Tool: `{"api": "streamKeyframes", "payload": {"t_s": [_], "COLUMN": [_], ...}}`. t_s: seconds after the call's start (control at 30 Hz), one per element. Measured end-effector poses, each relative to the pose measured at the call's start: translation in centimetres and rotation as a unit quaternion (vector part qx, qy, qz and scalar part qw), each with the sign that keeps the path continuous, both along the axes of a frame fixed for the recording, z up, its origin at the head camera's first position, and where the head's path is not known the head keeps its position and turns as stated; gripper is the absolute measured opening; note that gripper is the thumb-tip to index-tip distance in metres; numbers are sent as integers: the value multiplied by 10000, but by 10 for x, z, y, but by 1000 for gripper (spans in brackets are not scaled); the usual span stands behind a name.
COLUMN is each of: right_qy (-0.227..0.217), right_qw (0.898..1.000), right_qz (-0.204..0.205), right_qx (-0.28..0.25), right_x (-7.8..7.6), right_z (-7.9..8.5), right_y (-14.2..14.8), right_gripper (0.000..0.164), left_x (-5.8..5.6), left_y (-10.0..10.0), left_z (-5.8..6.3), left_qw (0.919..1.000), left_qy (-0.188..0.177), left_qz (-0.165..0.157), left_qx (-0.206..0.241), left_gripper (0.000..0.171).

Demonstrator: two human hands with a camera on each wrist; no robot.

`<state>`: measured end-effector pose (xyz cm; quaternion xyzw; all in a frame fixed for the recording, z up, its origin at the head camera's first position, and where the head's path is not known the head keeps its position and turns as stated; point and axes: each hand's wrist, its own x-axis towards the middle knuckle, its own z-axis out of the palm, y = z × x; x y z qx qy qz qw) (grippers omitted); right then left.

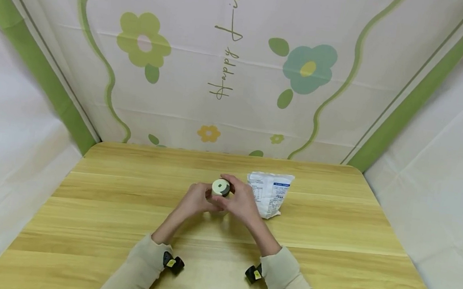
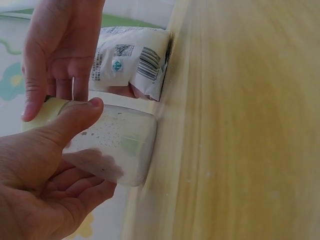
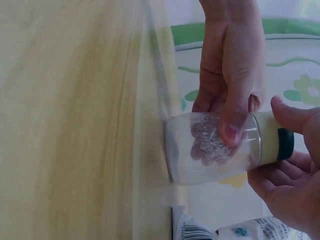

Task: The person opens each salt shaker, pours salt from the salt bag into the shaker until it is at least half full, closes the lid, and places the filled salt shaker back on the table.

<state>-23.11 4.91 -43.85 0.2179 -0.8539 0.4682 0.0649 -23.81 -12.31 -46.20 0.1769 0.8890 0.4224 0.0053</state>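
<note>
Tabletop (image 1: 333,215): yellow-brown wood-grain finish, bands running side to side, far corners rounded. A white printed packet (image 1: 270,195) stands on it, right of centre; barcode (image 2: 149,63) legible as such in the left wrist view. A clear capped jar (image 3: 207,166) stands upright left of the packet, its base apparently on the wood, though contact is indistinct.

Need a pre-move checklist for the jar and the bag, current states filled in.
1. Left hand gripping the clear jar by its body: ok.
2. Right hand gripping the cream-and-dark-green cap: ok.
3. Jar upright, cap on top: ok.
4. Cap loosened: cannot tell.
5. Jar wall spotless: not ok, specks show on it.
6. White printed bag apart from jar: ok, gap visible in left wrist view.
</note>
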Motion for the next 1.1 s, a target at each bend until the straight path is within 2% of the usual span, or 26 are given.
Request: {"api": "streamKeyframes", "payload": {"t_s": [0.13,0.3,0.57,0.73,0.93,1.1], "right_qy": [-102,-223,-560,-688,-470,-169], "right_qw": [9998,9989,9961,9947,9978,9992], "right_qz": [-173,-257,119,251,232,-57], "right_qx": [-81,-308,-666,-720,-402,-355], "right_x": [2,4,1,0,0,1], "right_z": [-2,-3,-4,-3,0,-2], "right_y": [-2,-2,1,2,0,-4], "right_gripper": [63,56,46,47,58,66], "left_x": [1,1,1,0,1,-1], "left_y": [1,2,1,0,-1,0], "left_z": [0,-1,-2,-4,-3,-3], "left_qw": [10000,10000,9999,9997,9998,9998], "left_qy": [-6,-39,-98,-165,-108,-98], "left_qz": [-18,8,-19,-104,-58,-42], "left_qx": [80,91,93,148,165,137], "left_gripper": [32,30,31,32,31,29]}}
